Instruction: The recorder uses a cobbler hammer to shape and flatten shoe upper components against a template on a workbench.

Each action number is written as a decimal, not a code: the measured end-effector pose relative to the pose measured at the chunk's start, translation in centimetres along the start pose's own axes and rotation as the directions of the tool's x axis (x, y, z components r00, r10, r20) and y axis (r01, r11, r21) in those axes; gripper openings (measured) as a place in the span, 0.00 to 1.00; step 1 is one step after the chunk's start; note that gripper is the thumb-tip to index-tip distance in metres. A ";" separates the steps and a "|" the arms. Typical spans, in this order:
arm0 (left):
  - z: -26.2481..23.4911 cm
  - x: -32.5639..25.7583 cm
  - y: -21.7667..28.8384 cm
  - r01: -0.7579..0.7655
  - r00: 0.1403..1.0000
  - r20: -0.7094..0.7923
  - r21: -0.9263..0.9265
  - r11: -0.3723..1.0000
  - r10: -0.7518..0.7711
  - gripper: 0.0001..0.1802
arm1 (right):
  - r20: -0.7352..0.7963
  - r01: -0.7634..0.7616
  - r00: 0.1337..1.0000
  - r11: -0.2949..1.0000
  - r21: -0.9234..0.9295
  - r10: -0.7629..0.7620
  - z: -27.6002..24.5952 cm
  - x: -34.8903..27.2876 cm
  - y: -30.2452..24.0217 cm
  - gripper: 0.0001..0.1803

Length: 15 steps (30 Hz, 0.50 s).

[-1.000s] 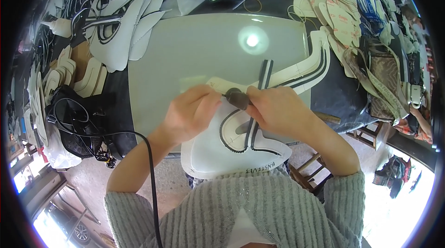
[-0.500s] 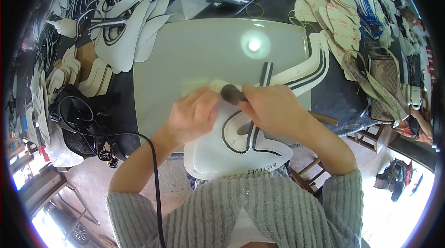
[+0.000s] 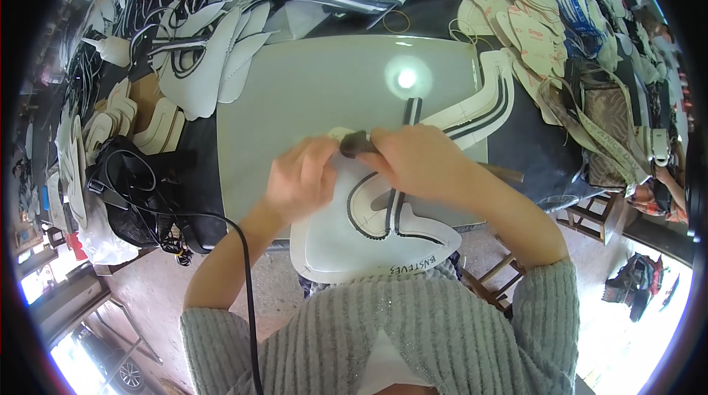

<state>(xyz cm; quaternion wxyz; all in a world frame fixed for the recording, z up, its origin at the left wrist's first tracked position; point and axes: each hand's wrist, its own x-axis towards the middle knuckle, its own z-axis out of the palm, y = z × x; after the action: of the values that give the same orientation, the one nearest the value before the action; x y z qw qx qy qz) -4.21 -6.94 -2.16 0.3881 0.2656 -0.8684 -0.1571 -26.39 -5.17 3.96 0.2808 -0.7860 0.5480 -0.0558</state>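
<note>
A hammer with a dark rounded head [image 3: 354, 145] is in my right hand [image 3: 422, 162], its wooden handle end showing beyond my right forearm. The head rests at the far edge of a white shoe-shaped panel [image 3: 318, 241], close to my left fingertips. My left hand [image 3: 301, 177] is closed with curled fingers at that same edge; what it pinches is hidden. Black edging runs around a curved cut-out in the panel. A black-and-white strip [image 3: 413, 110] passes under my right hand and down across the panel, which overhangs the table's near edge.
A grey-green work board [image 3: 258, 111] covers the table middle. One curved, striped white piece [image 3: 487, 100] lies at right. White panels [image 3: 184, 89] and card templates [image 3: 158, 126] are piled left, paper templates [image 3: 527, 33] far right. A black cable [image 3: 247, 269] hangs beside my left arm.
The view has shifted slightly. Both hands and the hammer head sit a little farther left in the picture, still at the panel's far edge. Their grip looks the same.
</note>
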 end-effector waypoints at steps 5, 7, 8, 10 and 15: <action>-0.5 -0.5 0.0 0.052 0.998 0.039 -0.031 0.998 -0.051 0.21 | -0.412 -0.007 0.898 0.940 0.341 0.156 -3.8 -2.0 2.2 0.16; -0.7 -0.3 0.2 0.264 0.964 0.007 -0.108 0.958 -0.265 0.15 | -0.389 -0.008 0.850 0.747 0.665 0.356 -5.1 -4.8 2.7 0.12; -0.9 0.2 0.5 0.254 0.967 0.004 -0.105 0.962 -0.255 0.15 | -0.399 0.000 0.846 0.749 0.662 0.353 -4.9 -6.1 3.2 0.12; -1.5 0.9 1.5 0.283 0.959 -0.037 0.014 0.959 -0.283 0.13 | -0.445 -0.071 0.782 0.771 0.633 0.438 -2.7 -8.8 4.2 0.11; 0.3 1.3 9.0 0.255 0.931 0.240 0.112 0.961 -0.275 0.15 | -0.390 -0.176 0.796 0.794 0.582 0.462 1.9 -12.5 3.4 0.09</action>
<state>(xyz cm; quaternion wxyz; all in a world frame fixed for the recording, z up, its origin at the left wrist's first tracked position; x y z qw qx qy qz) -8.27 -0.35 2.72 0.2385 0.3731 -0.8726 -0.2062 -33.41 5.92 3.38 0.3300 -0.5277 0.6958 -0.3584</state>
